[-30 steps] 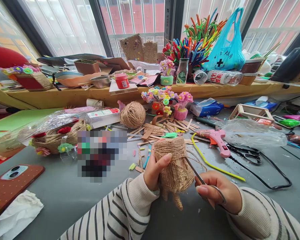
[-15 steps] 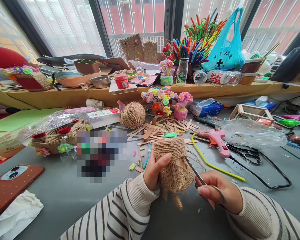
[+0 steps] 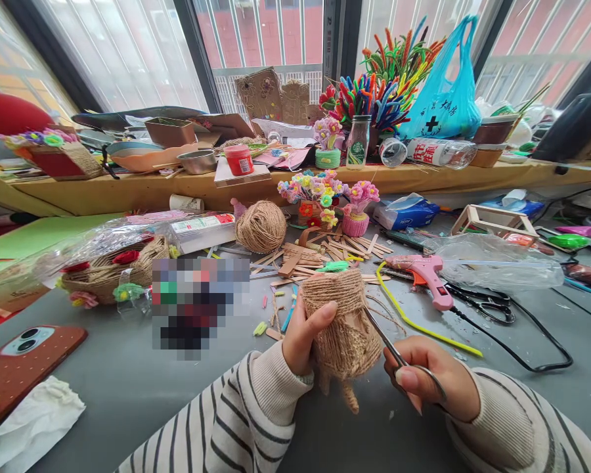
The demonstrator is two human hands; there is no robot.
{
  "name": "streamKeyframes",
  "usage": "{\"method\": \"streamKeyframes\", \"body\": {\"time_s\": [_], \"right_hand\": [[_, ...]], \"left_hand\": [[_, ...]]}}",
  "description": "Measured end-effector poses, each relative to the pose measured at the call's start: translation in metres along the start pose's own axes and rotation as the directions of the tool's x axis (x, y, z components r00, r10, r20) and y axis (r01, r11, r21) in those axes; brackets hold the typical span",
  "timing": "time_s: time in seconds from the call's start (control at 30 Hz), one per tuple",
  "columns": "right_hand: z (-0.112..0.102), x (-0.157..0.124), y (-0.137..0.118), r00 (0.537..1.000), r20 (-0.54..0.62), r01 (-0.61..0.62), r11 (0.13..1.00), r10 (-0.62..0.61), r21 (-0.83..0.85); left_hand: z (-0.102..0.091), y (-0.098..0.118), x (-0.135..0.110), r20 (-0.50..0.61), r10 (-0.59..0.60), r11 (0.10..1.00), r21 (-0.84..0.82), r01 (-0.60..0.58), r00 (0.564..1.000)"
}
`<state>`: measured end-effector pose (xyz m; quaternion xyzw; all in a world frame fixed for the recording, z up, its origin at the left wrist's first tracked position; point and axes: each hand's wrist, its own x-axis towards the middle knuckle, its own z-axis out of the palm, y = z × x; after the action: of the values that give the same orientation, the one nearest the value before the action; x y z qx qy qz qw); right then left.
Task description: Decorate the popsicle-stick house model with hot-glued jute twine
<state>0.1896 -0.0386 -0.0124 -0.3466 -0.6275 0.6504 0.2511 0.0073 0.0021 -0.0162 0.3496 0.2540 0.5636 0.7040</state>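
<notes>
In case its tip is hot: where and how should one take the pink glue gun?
Probably grip the pink glue gun by its handle, coming from the near side: it lies flat on the grey table, and the handle slants toward the person.

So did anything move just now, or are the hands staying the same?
Nothing has visibly changed. The left hand still grips the twine-wrapped jar, and the right hand still holds the scissors with their blades at the jar's side. The pink glue gun and the ball of twine lie where they were.
</notes>
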Motion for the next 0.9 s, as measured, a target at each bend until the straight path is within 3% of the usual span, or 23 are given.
{"method": "streamKeyframes", "body": {"time_s": [0.37,0.77,0.9], "right_hand": [[0.008,0.005,-0.014,0.997,-0.076,0.001,0.999,-0.005,-0.053],[0.008,0.005,-0.010,0.997,-0.072,0.037,0.998,-0.041,-0.060],[0.005,0.002,-0.007,0.999,-0.023,0.027,0.999,-0.028,-0.017]], "left_hand": [[-0.001,-0.001,0.000,0.027,0.018,1.000,-0.003,-0.018,0.999],[0.003,0.003,-0.001,0.000,-0.001,1.000,-0.003,0.001,1.000],[0.009,0.010,-0.003,0.045,-0.026,1.000,-0.009,0.027,0.999]]}}
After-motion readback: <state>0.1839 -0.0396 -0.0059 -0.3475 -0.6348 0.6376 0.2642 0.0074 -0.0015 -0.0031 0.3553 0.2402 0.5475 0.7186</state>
